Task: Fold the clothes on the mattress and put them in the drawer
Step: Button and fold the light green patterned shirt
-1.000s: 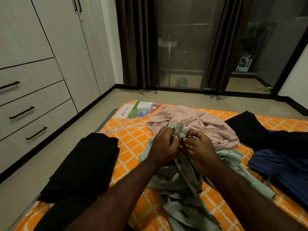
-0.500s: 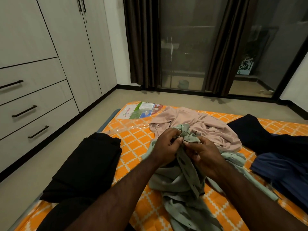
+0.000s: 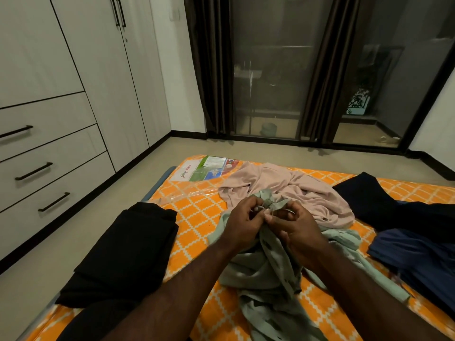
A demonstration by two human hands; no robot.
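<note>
Crumpled, spotted green garment [image 3: 261,271]; left hand [image 3: 242,223] and right hand [image 3: 295,232] fingers pinch its bunched 12 o'clock end, grip unchanged from earlier.

Pinched part of the green garment [image 3: 266,271] is mostly hidden by the left hand [image 3: 242,226] and right hand [image 3: 293,230]; its lower end is cut by the bottom edge. The navy garment [image 3: 418,252] is clipped at right. Print on the mattress label [image 3: 206,168] cannot be read.

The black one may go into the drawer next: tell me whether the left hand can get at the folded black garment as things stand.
Probably yes, once freed. The left hand pinches the pale green garment; the folded black garment lies uncovered on the mattress to its left, nothing between.
</note>
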